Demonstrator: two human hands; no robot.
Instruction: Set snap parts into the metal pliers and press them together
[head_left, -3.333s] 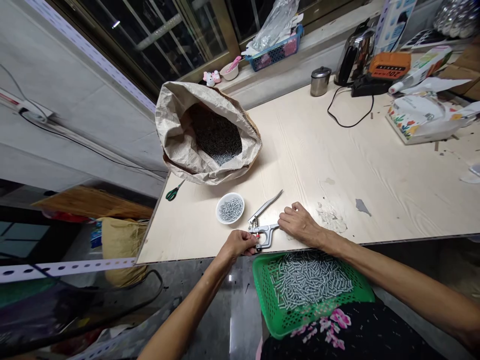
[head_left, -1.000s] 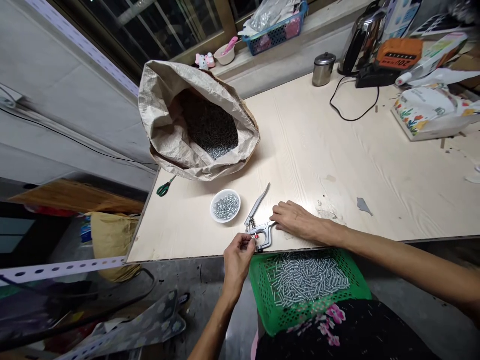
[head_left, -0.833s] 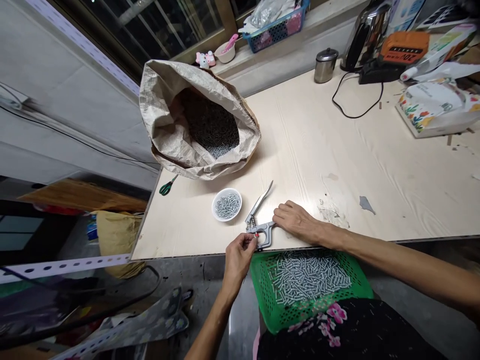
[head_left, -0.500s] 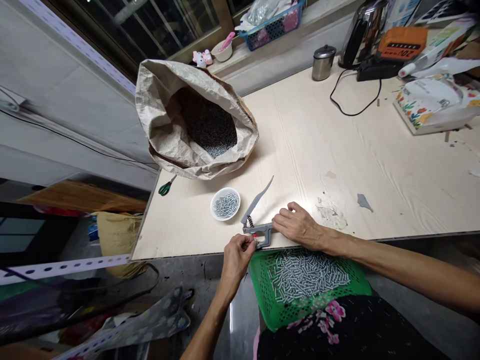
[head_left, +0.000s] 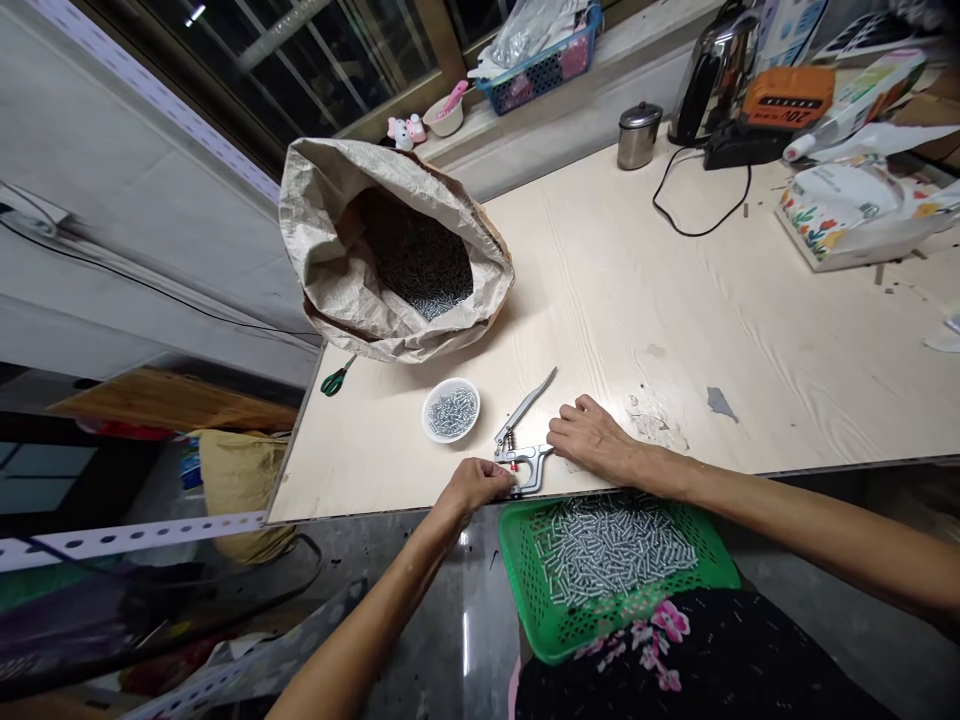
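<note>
A pair of grey snap-fastener pliers (head_left: pixel 534 462) lies at the table's front edge, its long lever raised and a red piece in its jaw. My left hand (head_left: pixel 480 484) is closed, with thumb and fingertips pinched together at the jaw; anything between them is too small to make out. Fingers curled, my right hand (head_left: pixel 592 440) rests on the table at the pliers' right end and grips the frame there, partly hiding it. Behind the pliers stands a white bowl (head_left: pixel 451 437) of small metal pins. Below the edge, a green basket (head_left: pixel 525 600) holds many similar metal pieces.
A large woven sack (head_left: pixel 322 240) of metal pieces stands open at the back left. Green-handled scissors (head_left: pixel 332 382) lie near the left edge. Farther right are a lidded metal canister (head_left: pixel 639 136), a kettle (head_left: pixel 709 75), a black cable (head_left: pixel 694 233) and a tissue pack (head_left: pixel 840 215).
The pliers have turned a little and their lever leans lower to the right. My left hand has levelled out beside the jaw, its forearm swung left. The view has shifted slightly.
</note>
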